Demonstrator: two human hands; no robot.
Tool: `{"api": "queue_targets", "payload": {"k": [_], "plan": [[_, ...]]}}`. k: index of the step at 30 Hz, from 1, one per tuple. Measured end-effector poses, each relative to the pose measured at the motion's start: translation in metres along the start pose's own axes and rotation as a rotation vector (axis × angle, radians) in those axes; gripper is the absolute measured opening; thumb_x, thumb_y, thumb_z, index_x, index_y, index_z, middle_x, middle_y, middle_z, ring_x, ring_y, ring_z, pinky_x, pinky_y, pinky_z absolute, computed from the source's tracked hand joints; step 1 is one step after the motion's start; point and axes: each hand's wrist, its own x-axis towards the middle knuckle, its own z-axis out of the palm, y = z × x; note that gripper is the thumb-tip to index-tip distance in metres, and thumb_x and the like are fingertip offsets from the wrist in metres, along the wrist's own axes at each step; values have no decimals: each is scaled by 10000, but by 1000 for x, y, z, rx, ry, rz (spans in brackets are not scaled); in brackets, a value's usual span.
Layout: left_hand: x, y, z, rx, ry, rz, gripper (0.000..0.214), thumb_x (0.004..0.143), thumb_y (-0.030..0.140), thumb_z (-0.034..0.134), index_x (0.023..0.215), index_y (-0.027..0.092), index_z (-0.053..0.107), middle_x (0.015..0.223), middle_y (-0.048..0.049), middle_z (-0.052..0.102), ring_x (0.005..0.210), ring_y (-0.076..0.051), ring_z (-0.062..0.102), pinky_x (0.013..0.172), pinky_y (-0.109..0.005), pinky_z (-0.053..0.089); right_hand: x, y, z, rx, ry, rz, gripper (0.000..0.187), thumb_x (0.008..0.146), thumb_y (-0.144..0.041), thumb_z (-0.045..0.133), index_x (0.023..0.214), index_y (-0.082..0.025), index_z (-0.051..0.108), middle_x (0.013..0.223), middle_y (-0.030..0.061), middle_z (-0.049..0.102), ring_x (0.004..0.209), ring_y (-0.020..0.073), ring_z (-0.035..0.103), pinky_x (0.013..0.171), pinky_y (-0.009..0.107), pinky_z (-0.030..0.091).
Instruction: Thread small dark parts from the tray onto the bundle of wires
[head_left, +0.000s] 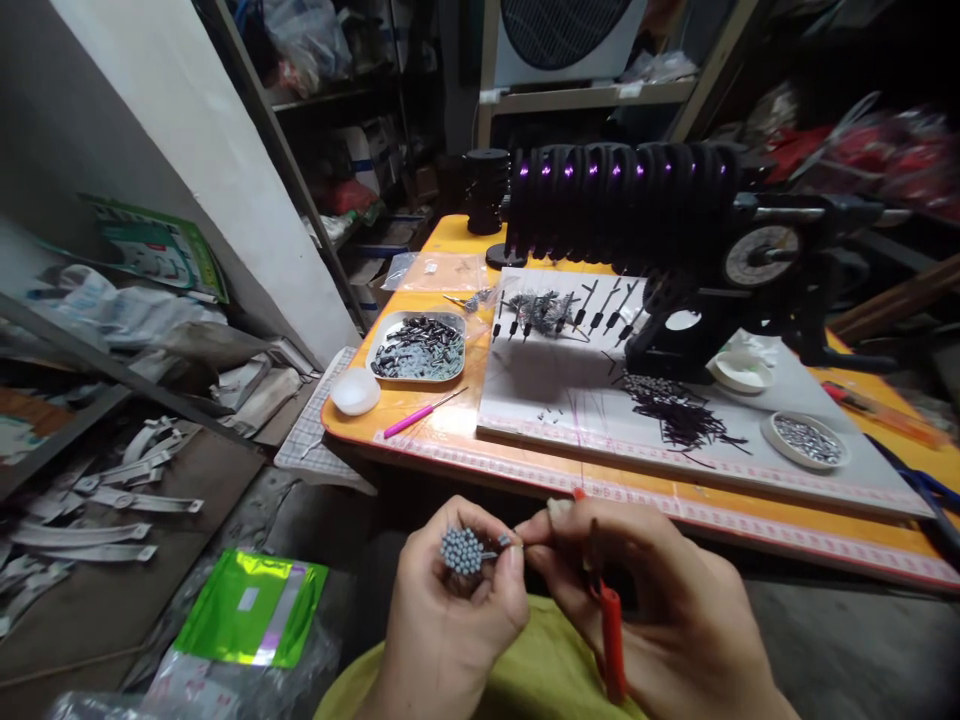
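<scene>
Left hand: clamped on grey-tipped bundle
Right hand: curled round red-handled tool
Bundle: we should keep it snug

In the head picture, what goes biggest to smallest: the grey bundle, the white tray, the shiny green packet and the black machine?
1. Black machine
2. Shiny green packet
3. White tray
4. Grey bundle, in the left hand

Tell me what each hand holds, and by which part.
The left hand encloses a bundle of small grey-blue round-tipped pieces around its sides, tips exposed. The right hand holds a slim red-handled tool, its handle against the palm.
</scene>
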Motion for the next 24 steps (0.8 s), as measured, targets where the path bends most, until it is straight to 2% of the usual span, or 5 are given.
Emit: {"api": "queue_targets", "payload": {"k": [5, 9, 13, 17, 24], "plan": [[2, -2, -6, 20, -127, -78, 215, 661, 250, 744, 657, 156, 551, 523, 55, 477, 470, -62, 385, 462, -172, 304, -1, -3, 0, 62, -14, 47, 392, 817, -16, 629, 1092, -267, 506, 898, 7, 664, 790, 148, 694, 692, 221, 589], [5, -6, -14, -146, -277, -195, 333, 720, 417, 743, 697, 159, 534, 482, 73, 438, 440, -43, 268, 430, -174, 205, -2, -1, -8, 67, -66, 90, 374, 835, -27, 607, 1096, -273, 503, 874, -11, 636, 718, 115, 671, 660, 183, 585], [8, -6, -16, -192, -272, -222, 374, 702, 438, 786, 704, 157, 539, 484, 66, 465, 440, -39, 274, 421, -166, 198, -3, 3, -18, 72, -89, 161, 370, 868, -61, 601, 1150, -279, 506, 915, -1, 650, 728, 112, 679, 673, 180, 587], [8, -4, -13, -169, -233, -173, 379, 704, 440, 795, 694, 153, 548, 494, 69, 463, 447, -37, 297, 421, -162, 200, -3, 0, -21, 97, -62, 131, 379, 868, -78, 597, 1168, -293, 514, 984, 24, 680, 836, 177, 727, 752, 268, 614], [6, -2, -12, -152, -236, -149, 383, 705, 452, 795, 688, 153, 555, 501, 74, 441, 456, -42, 299, 434, -179, 199, -6, -1, -13, 20, -43, 50, 476, 828, 3, 601, 1190, -297, 533, 1031, 27, 719, 898, 187, 730, 805, 271, 614]]}}
